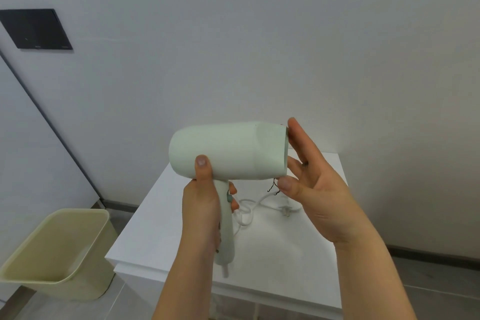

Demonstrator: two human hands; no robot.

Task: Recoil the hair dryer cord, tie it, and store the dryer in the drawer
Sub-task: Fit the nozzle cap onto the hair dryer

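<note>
We've got the hair dryer (228,150) up in the air above the white cabinet (298,262), barrel lying sideways with its mouth facing right. Our left hand (201,213) is wrapped around the handle, thumb pressed up against the underside of the barrel, fingers curling round by the small green switch (229,198). Our right hand (317,184) is spread wide and flat against the mouth of the barrel, fingers loose, gripping nothing, just touching the rim. Below, the white cord (246,213) trails off the bottom of the handle and lies in loose, untied loops on the cabinet top, with the plug (286,212) resting flat just beside them. A thin dark twist tie (273,187) shows under the barrel near our right thumb; we can't tell whether it rests on the cabinet or hangs. Down on the floor to the left sits a pale yellow bin (59,249), and a dark panel (36,28) is on the wall up left
</note>
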